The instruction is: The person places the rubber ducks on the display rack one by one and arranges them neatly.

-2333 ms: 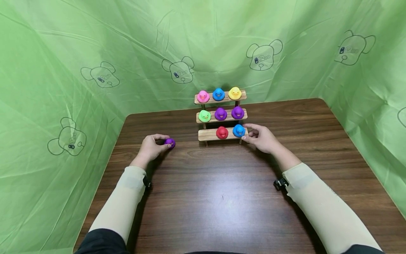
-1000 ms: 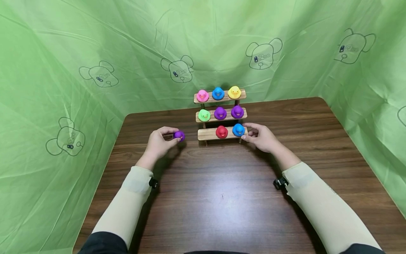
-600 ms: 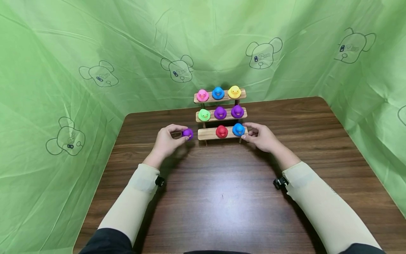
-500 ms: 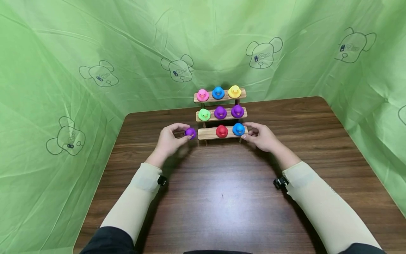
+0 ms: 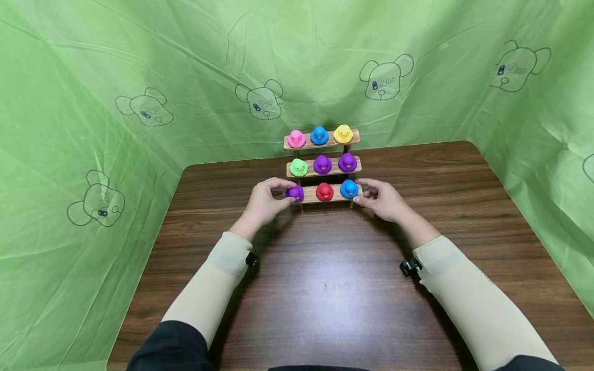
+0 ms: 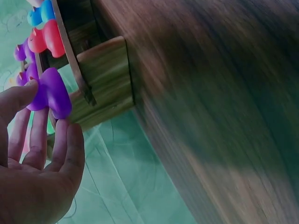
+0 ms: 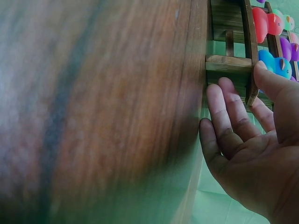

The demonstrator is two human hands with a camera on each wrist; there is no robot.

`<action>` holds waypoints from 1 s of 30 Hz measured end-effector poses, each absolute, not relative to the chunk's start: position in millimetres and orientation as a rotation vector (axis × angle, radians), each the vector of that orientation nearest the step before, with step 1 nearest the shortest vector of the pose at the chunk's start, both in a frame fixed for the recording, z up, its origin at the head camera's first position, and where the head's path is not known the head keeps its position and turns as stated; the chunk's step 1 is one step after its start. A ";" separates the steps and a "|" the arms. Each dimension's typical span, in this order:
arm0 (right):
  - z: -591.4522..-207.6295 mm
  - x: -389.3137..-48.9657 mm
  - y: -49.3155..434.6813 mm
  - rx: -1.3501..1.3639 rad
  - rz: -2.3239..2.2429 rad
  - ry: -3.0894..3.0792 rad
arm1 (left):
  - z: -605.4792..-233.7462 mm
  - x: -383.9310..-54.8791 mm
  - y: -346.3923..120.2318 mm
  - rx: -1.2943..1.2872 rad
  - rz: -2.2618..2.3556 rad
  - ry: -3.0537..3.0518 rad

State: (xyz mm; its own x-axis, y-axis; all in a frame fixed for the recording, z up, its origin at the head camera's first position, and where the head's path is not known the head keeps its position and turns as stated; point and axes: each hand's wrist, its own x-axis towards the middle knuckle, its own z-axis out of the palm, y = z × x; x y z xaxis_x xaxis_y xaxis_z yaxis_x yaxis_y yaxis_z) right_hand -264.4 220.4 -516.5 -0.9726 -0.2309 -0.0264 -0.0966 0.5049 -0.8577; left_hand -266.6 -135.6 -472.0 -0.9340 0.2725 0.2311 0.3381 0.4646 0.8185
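Between thumb and fingers, my left hand (image 5: 265,202) pinches a purple rubber duck (image 5: 295,193) at the left end of the lowest step of a three-step wooden stand (image 5: 335,200). In the left wrist view this purple duck (image 6: 55,93) is seen from behind, upright; whether its base touches the wood cannot be told. Beside it on that step sit a red duck (image 5: 324,192) and a blue duck (image 5: 349,189). My right hand (image 5: 382,202) holds the right end of the same step, thumb in front and index finger behind, close to the blue duck (image 7: 267,60).
The middle step bears a green duck (image 5: 299,167) and two purple ducks (image 5: 322,164); the top one bears pink (image 5: 296,138), blue (image 5: 319,135) and yellow ducks (image 5: 343,134). A green curtain (image 5: 209,62) surrounds the back and sides of the brown table (image 5: 320,288).
My left hand has carried the purple duck rightward from the table to the left end of the lowest step. My right hand has stayed at the stand's right end.
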 end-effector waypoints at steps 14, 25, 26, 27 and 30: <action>-518.7 -265.2 220.5 -0.293 -1.475 2.603 | -479.2 -273.3 -120.3 -0.563 -1.540 -2.662; -518.6 -265.0 220.3 -0.286 -1.509 2.582 | -479.3 -270.5 -115.8 -0.532 -1.507 -2.684; -518.8 -265.0 220.4 -0.284 -1.510 2.581 | -479.6 -270.5 -115.7 -0.530 -1.509 -2.683; -518.9 -265.1 220.4 -0.283 -1.509 2.581 | -479.9 -270.5 -115.7 -0.528 -1.508 -2.683; -519.0 -264.9 220.5 -0.281 -1.505 2.582 | -480.8 -270.7 -115.6 -0.529 -1.500 -2.685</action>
